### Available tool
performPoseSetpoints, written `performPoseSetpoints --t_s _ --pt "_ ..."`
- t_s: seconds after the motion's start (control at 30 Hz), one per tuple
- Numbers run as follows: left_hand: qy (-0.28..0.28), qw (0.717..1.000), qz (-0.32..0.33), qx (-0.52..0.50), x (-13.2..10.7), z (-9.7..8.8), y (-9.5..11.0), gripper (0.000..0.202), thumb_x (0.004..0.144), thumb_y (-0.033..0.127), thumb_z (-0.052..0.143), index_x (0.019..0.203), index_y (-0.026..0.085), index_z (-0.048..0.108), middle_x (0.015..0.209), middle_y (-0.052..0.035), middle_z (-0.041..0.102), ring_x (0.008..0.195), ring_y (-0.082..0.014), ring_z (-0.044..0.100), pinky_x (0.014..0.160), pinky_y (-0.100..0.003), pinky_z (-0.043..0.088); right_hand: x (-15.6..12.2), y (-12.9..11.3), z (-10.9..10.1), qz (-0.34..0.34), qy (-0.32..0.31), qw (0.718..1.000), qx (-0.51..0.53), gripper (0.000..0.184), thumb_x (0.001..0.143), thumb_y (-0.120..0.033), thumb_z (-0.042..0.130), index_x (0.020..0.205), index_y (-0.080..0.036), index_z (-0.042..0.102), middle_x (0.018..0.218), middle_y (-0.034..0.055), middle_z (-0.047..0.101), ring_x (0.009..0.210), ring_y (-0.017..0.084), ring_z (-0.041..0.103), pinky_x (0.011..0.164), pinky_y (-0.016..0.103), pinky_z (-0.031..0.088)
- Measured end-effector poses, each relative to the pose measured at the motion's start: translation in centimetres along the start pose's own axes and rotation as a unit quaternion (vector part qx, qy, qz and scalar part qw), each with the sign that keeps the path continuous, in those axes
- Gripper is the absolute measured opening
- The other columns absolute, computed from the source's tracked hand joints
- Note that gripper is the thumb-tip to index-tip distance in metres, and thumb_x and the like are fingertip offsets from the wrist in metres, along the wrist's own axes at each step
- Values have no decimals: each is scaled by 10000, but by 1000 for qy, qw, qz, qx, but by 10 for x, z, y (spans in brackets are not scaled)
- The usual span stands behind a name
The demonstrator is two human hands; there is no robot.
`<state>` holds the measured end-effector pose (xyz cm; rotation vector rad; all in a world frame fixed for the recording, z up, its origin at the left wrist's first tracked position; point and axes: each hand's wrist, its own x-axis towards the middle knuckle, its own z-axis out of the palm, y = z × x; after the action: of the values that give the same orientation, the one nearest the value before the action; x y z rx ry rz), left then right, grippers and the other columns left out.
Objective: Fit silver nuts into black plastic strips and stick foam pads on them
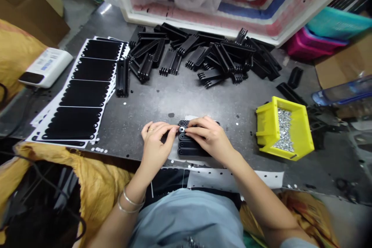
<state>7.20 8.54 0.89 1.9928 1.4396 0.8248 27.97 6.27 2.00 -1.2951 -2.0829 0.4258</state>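
Note:
Several black plastic bars lie side by side in a short stack of rows at the table's near edge. At the left end of an upper bar sits a small shiny round metal piece. My left hand has its thumb and index finger closed together at the left side of this piece. From the right, the bent fingers and thumb of my right hand close in on the same piece, lying over the bars. The right hand hides the far ends of the upper bars.
Loose black plastic parts are heaped at the back. Sheets of black stickers lie at left beside a white device. On the right stands a yellow bin holding small metal pieces. A plastic-lined white box borders the back.

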Motion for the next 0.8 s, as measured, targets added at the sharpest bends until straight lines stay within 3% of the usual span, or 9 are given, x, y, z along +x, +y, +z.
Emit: performPoseSetpoints --t_s 0.23,0.4,0.5,0.6,0.8 --pt "-31 997 -71 -30 15 8 -3 149 895 366 719 784 268 736 881 16 765 1016 -230 673 1123 -501 295 -1 -3 -11 4 -35 999 -41 175 1019 -266 627 1089 -218 780 1106 86 744 923 216 626 828 385 530" --pt "-28 997 -66 -40 16 8 -5 153 887 368 718 774 266 731 880 17 761 1028 -237 670 1134 -515 275 -23 8 -44 124 -13 992 33 129 983 -258 691 1080 -220 769 985 49 724 899 184 685 821 337 558" --pt "-25 997 -67 -40 16 8 -5 160 885 370 710 765 266 728 882 14 760 1013 -238 674 1134 -526 281 -30 8 -53 139 38 987 69 76 984 -209 678 991 -227 752 913 18 719 821 157 681 765 306 560" --pt "-22 997 -58 -40 15 7 -5 163 890 374 691 770 272 737 884 8 768 995 -238 679 1123 -522 313 -25 0 -43 93 91 989 63 90 1004 -178 633 1031 -211 713 961 39 723 891 167 688 817 315 567" --pt "-31 997 -51 -54 14 2 -6 144 892 380 671 833 294 771 922 1 793 1006 -236 688 1067 -471 408 -7 -8 -7 4 18 1000 -13 177 1043 -234 573 1080 -181 738 1027 102 710 940 206 668 855 362 554"
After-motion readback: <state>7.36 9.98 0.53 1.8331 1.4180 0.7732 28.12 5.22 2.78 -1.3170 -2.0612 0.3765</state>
